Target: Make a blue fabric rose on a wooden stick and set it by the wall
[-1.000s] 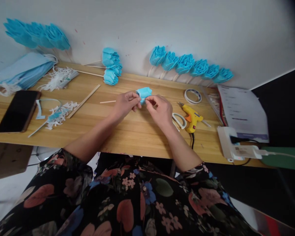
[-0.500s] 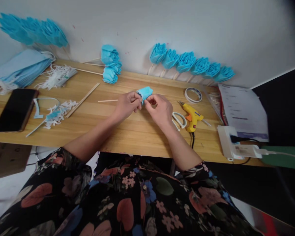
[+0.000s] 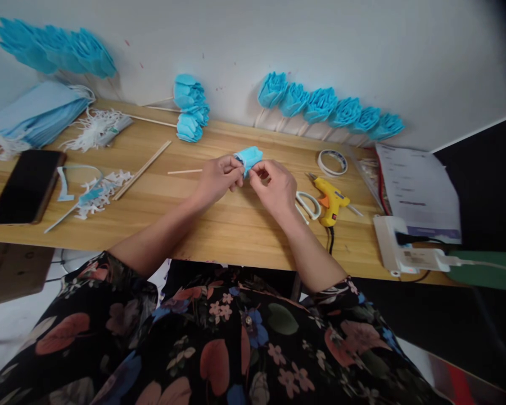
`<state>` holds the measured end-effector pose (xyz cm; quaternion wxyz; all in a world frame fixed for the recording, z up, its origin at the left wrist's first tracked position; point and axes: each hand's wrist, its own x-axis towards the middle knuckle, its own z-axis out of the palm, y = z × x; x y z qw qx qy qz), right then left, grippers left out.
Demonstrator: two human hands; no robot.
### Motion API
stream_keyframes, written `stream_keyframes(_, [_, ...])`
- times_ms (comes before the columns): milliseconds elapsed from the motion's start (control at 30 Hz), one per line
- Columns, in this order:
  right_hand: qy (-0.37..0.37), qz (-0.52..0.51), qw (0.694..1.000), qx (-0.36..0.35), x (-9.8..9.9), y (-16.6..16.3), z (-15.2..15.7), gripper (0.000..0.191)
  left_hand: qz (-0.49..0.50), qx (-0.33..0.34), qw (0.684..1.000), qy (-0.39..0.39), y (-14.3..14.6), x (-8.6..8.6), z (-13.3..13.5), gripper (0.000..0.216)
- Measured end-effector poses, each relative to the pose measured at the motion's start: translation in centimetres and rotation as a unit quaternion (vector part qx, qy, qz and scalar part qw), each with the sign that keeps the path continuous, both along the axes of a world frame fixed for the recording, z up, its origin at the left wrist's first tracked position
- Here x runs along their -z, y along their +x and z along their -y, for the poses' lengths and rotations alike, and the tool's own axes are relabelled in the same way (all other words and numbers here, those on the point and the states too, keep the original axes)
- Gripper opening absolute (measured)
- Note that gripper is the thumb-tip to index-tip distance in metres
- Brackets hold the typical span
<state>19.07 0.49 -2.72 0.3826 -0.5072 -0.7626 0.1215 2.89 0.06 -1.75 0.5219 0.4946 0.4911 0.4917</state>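
A small blue fabric flower (image 3: pixel 250 157) lies sideways between my two hands over the middle of the table. My left hand (image 3: pixel 221 179) is closed at the flower's left end, its fingers and thumb pinched together there. A thin wooden stick (image 3: pixel 184 171) runs out to the left from behind that hand. My right hand (image 3: pixel 275 185) pinches the lower right edge of the flower between thumb and forefinger. Exactly where the stick meets the flower is hidden by my fingers. White-handled scissors (image 3: pixel 308 206) rest just right of my right hand, partly covered by it.
A yellow glue gun (image 3: pixel 332 199) and a tape roll (image 3: pixel 332 162) lie to the right, near a white power adapter (image 3: pixel 388 247). Finished blue flowers (image 3: pixel 320 105) lean on the wall. Left are a phone (image 3: pixel 27 187), face masks (image 3: pixel 37 115) and loose sticks (image 3: pixel 143 170).
Almost nothing differs. Both hands keep their hold on the blue flower in the same place; the whole view has shifted very slightly.
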Motion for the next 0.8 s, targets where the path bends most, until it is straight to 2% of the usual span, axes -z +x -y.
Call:
stream_keyframes(633, [-0.002, 0.002, 1.0, -0.005, -0.07, 0.03, 0.08, 0.01, 0.003, -0.001, 1.0, -0.016, -0.13, -0.12, -0.09, 0.025])
stream_keyframes(800, [-0.001, -0.092, 0.996, -0.014, -0.58, 0.41, 0.01, 0.013, 0.012, -0.011, 1.0, -0.001, -0.54, -0.01, -0.3, 0.021])
